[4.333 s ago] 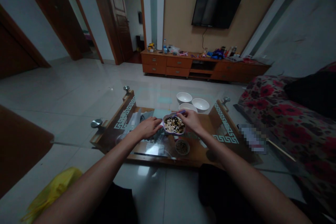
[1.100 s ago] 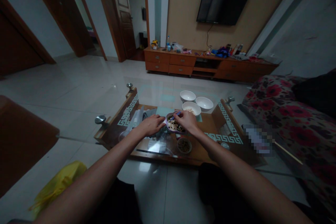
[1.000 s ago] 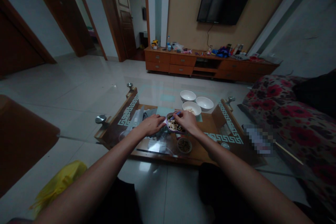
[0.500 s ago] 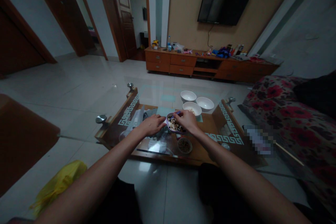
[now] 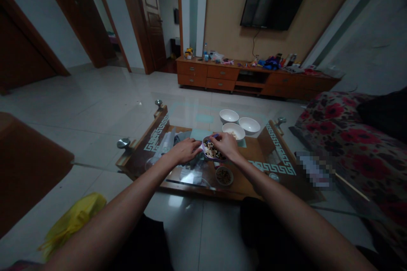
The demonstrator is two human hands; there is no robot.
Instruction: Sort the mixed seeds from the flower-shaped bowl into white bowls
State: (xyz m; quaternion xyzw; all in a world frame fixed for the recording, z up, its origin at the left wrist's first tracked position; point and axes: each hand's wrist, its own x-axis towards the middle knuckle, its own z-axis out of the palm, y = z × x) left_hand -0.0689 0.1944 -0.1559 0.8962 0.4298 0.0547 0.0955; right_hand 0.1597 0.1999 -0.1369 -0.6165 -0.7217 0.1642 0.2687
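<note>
- Purple tray [image 5: 213,160] of mixed dark and pale bits on the glass table [image 5: 244,180], low centre of view; it is the middle of the clock
- Left hand [image 5: 184,151] at nine o'clock, fingers loosely spread, tips at the tray's edge; cannot tell whether they grip it
- Right hand [image 5: 228,145] at two o'clock, fingers closed in a pinch on a purple handle [image 5: 216,136], its lower end hidden
- Three white bowls [image 5: 249,125] at one o'clock, close together, pale bits in the nearest
- Small bowl [image 5: 224,184] at five o'clock, dark bits inside
- Yellow bag [image 5: 76,218] on the floor at eight o'clock
</note>
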